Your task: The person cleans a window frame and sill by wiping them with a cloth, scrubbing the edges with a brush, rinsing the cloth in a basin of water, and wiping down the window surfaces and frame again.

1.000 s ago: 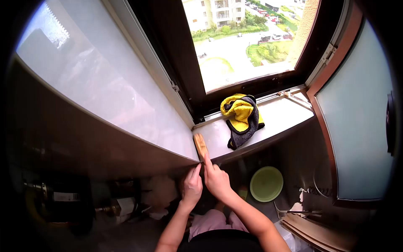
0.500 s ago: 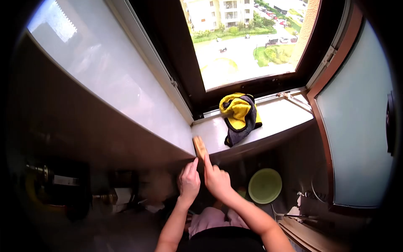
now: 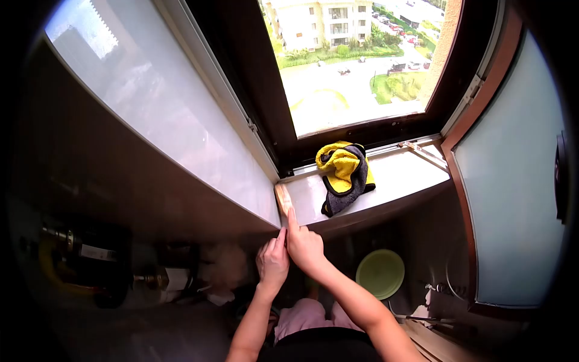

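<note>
My right hand is closed on a tan wooden brush, its index finger stretched along the brush. The brush lies in the corner where the white sill meets the glossy white wall panel. Just left of it, my left hand is near the sill's front edge, index finger pointing up and the other fingers curled; whether it holds anything is hidden. A crumpled yellow and grey cloth rests on the sill right of the brush.
Beyond the sill is a dark-framed window. A frosted glass panel in a brown frame stands at the right. Below are a green basin and wooden boards. Pipe fittings show dimly at the lower left.
The brush and my right hand have moved up along the corner, deeper onto the sill. My left hand stays close beside. The camera view has shifted slightly.
</note>
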Motion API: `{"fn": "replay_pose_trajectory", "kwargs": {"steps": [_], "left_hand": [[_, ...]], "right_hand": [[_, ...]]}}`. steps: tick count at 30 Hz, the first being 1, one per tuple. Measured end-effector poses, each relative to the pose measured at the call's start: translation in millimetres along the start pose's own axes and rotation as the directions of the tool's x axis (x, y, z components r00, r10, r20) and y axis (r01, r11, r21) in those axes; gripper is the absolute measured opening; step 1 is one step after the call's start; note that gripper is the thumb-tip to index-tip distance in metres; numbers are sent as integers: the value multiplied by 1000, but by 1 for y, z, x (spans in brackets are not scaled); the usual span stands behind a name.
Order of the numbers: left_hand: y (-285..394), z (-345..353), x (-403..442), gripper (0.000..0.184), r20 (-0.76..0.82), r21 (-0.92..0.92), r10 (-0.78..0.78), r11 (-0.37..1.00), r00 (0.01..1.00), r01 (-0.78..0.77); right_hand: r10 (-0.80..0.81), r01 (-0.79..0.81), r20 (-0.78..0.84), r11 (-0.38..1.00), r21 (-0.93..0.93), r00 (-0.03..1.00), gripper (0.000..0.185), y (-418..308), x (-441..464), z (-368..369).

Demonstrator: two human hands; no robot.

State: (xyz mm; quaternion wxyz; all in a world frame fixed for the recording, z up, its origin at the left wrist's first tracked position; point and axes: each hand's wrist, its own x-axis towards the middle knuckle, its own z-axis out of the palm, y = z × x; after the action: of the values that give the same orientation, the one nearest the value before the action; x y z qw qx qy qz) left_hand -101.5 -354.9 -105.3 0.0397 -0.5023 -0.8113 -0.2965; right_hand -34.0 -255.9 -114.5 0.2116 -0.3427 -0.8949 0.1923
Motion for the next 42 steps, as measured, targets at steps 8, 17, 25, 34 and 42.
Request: {"fn": "replay_pose_trajectory", "kwargs": {"steps": [8,17,25,34,42], "left_hand": [[0,3,-1,36,-79,-15,10,1000,997,-11],[0,3,4,36,-46,9,3,1000,999,-2],[4,4,4,35,-54,24,-15,1000,998,16],[3,3,-3,25,-180,29,18,999,984,-13],[-5,-7,0,36,28,-255,-233,938,972,232]], "right_hand": [[14,-14,9,1000,-8,1000,65,-2,11,-2],[-82,78,-28,989,-123,996,66,5,-1,-9],[-59,69,88,992,-108,994,64,-2,-42,-28],[-28,32,80,999,-38,996,76,-3,-49,-17],[60,-70,67,986,148,996,66,-12,-43,-2]]}}
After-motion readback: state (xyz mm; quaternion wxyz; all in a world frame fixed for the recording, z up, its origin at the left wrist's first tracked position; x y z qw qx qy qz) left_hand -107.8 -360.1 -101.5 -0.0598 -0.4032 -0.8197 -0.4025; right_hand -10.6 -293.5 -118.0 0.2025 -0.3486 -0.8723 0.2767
